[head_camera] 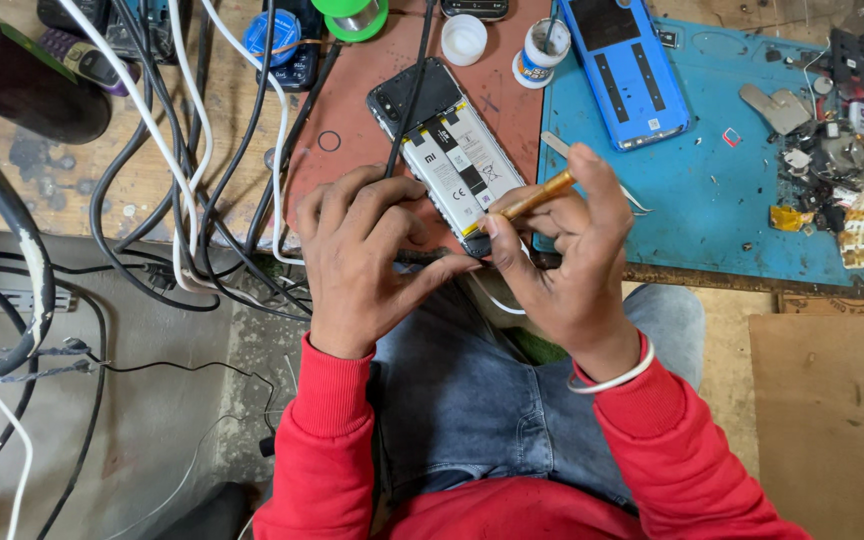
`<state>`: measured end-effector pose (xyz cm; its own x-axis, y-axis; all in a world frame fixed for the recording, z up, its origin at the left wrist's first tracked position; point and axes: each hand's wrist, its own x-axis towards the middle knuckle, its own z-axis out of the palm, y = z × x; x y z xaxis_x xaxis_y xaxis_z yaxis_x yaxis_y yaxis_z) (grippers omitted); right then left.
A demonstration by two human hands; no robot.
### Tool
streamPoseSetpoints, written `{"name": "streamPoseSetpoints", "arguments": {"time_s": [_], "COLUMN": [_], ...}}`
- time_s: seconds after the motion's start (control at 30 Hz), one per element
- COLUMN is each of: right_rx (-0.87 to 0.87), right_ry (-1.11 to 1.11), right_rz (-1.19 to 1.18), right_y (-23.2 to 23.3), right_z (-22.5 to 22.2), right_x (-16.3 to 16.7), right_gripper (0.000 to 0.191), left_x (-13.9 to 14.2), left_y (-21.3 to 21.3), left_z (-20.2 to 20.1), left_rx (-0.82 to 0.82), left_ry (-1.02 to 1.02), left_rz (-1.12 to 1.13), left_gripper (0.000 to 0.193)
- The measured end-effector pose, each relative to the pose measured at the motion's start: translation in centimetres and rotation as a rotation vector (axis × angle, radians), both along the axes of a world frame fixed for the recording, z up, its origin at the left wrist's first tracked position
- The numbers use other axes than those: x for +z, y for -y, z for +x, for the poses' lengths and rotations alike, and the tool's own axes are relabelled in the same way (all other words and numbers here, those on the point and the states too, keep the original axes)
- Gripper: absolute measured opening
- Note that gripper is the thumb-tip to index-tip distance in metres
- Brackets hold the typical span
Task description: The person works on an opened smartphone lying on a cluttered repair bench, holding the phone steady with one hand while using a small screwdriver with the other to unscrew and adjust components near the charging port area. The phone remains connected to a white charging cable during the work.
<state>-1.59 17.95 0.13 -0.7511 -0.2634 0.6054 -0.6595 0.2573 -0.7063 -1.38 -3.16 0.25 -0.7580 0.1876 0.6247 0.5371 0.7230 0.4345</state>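
An opened phone (449,150) with its back off and a white battery showing lies on a reddish mat (497,95) at the bench edge. My left hand (367,255) rests on the phone's near end, fingers curled over its lower left corner. My right hand (567,255) grips a thin brass-coloured tool (537,195) whose tip points down at the phone's bottom end. A black cable (414,95) runs across the phone from above. The phone's lower edge is hidden behind my fingers.
A blue phone back cover (624,65) lies on a blue mat (722,200) to the right, beside metal tweezers (564,148) and a heap of small parts (832,170). A white pot (539,52), white cap (464,40) and green reel (350,17) stand behind. Tangled cables (182,170) hang at left.
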Motion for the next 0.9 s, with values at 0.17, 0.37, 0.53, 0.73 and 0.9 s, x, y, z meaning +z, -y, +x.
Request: {"name": "streamPoseSetpoints", "arguments": {"time_s": [0.17,0.37,0.53,0.73,0.9], "right_rx": [-0.158,0.061,-0.038,-0.106,-0.034], "right_ry": [-0.328,-0.163,-0.234,-0.359,-0.238], "right_rz": [0.315,0.303,0.306,0.359,0.334], "right_y": [0.7,0.6,0.6,0.4,0.7], "right_z": [-0.5,-0.4,-0.4,-0.6,-0.7], "right_x": [1.5,3.3,3.3,3.4,3.6], "right_gripper": [0.078,0.073,0.074,0.068,0.066], "left_x": [0.1,0.3,0.3,0.3,0.5], "left_y": [0.1,-0.1,-0.1,-0.1,-0.2], "left_z": [0.0,0.1,-0.1,0.0,0.0], "left_rx": [0.003,0.008,-0.003,0.003,0.005], "left_ry": [0.004,-0.003,0.014,0.009,0.002], "left_rz": [-0.004,-0.001,-0.003,0.001,-0.003], "left_gripper": [0.045,0.045,0.045,0.045,0.045]}}
